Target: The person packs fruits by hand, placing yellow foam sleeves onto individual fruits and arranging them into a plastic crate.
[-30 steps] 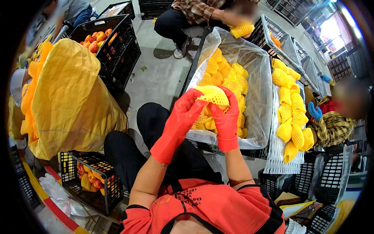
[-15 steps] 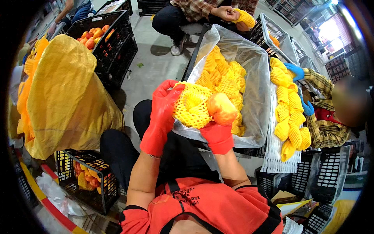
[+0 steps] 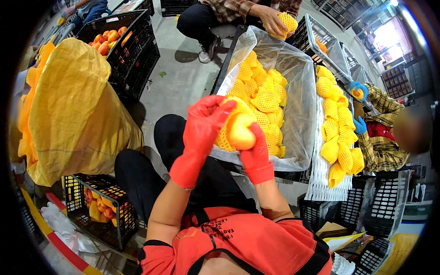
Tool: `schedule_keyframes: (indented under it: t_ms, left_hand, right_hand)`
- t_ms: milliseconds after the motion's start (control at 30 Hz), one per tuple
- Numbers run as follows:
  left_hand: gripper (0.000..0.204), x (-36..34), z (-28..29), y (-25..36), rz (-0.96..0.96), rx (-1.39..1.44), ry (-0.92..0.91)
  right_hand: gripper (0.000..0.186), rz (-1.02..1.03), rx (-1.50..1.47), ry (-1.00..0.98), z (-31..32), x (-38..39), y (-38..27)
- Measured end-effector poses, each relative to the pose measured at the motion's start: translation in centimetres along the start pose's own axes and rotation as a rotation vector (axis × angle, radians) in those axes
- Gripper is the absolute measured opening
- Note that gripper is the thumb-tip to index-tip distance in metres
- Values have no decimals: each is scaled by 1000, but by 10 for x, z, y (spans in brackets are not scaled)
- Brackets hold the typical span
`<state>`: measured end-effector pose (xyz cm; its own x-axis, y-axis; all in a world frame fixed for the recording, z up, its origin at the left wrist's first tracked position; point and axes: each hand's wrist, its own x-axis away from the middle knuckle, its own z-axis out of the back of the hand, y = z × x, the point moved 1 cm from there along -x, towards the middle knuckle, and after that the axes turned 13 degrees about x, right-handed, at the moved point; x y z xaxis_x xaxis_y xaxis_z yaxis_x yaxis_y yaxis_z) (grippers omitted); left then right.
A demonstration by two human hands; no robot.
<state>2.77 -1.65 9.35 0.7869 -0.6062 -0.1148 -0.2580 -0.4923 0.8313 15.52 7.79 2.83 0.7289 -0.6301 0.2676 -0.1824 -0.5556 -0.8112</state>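
The left hand (image 3: pixel 201 123), in a red rubber glove, is closed on a yellow foam net sleeve (image 3: pixel 224 137) and grips its soft mesh, while the right hand (image 3: pixel 254 153) (also in a red glove) holds a smooth round peach (image 3: pixel 240 130) from below, half inside the sleeve. Both are raised in front of the chest, just before a crate lined with a clear plastic bag (image 3: pixel 302 91), which is full of netted fruits (image 3: pixel 263 98). At the left stands a big yellow sack (image 3: pixel 73 114), and below it a black plastic crate (image 3: pixel 96 215) with bare fruit.
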Motion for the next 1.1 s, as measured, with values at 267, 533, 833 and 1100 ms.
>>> schedule_keyframes:
  t_ms: [267, 533, 833, 1100]
  left_hand:
    - [45, 45, -38, -28, -703, -985, -343]
    - [37, 35, -54, -7, -701, -834, -325]
    - [72, 41, -33, -48, -465, -980, -136]
    - [40, 71, -70, -114, 144, -353, -431]
  right_hand:
    - [47, 650, 487, 319, 0, -2, -28]
    - [70, 796, 840, 222, -14, 5, -41]
    - [69, 752, 131, 95, -2, 2, -52]
    - [49, 830, 394, 470, 44, 28, -66]
